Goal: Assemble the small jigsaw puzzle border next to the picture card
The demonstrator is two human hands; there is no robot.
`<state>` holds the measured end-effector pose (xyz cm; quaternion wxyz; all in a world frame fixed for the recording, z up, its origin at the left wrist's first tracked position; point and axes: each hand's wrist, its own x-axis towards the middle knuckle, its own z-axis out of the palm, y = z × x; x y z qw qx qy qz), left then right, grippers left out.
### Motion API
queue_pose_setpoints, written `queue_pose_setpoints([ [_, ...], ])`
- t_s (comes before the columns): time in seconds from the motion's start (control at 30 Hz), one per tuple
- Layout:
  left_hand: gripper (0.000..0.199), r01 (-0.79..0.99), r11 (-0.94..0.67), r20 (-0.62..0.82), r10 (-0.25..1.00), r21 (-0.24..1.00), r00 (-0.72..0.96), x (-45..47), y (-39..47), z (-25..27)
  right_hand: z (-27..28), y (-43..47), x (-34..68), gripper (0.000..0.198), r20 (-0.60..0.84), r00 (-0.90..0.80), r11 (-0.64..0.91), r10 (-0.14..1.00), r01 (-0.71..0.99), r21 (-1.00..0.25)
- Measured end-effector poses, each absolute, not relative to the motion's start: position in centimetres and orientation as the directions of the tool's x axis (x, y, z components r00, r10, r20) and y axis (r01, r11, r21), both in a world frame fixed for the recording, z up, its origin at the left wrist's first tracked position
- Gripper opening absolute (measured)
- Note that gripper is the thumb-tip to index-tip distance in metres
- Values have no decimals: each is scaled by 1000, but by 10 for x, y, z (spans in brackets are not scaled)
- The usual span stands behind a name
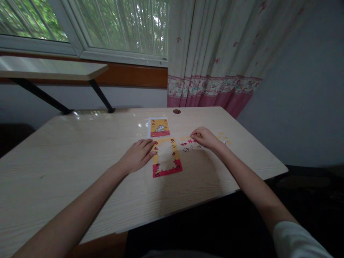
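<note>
A jigsaw puzzle point(178, 165) lies on the table as an assembled border, yellow above and red below, around a bare middle. My left hand point(137, 156) rests flat at its left edge, fingers stretched out and the tips touching the border. To the right of the puzzle, loose jigsaw pieces point(186, 149) in red, yellow and white lie in rough rows. Over these pieces is my right hand point(204, 137), its thumb and fingers pinched together. Whatever is between those fingertips is hidden. Behind the border lies a reference picture point(160, 128) of a white animal on yellow and red.
The pale wooden table point(107, 190) carries a raised shelf point(53, 68) on black brackets at the back left. A round cable hole point(176, 111) sits near the rear edge. A patterned curtain point(215, 64) and a barred window point(120, 28) stand behind.
</note>
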<state>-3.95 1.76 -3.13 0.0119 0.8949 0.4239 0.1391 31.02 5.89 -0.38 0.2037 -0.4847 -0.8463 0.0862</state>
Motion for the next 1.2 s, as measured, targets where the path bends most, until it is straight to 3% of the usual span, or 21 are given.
queue_pose_setpoints([
  [0.47, 59, 764, -633, 204, 770, 125, 605, -38, 16, -30, 4, 76, 268, 25, 61, -568, 567, 821, 795, -215],
  [0.73, 59, 758, -639, 218, 765, 133, 606, -39, 18, -32, 14, 89, 259, 20, -113, -520, 453, 847, 816, -360],
  [0.87, 57, 743, -654, 239, 751, 141, 616, -37, 16, -30, 19, 85, 254, 14, -89, -522, 429, 848, 776, -463],
  [1.07, 53, 741, -659, 242, 745, 129, 621, -36, 14, -27, 14, 79, 225, 17, -79, -529, 302, 845, 595, -745],
  [1.2, 52, 738, -665, 231, 741, 117, 631, -36, 14, -27, 6, 83, 200, 16, -81, -494, 256, 865, 575, -777],
])
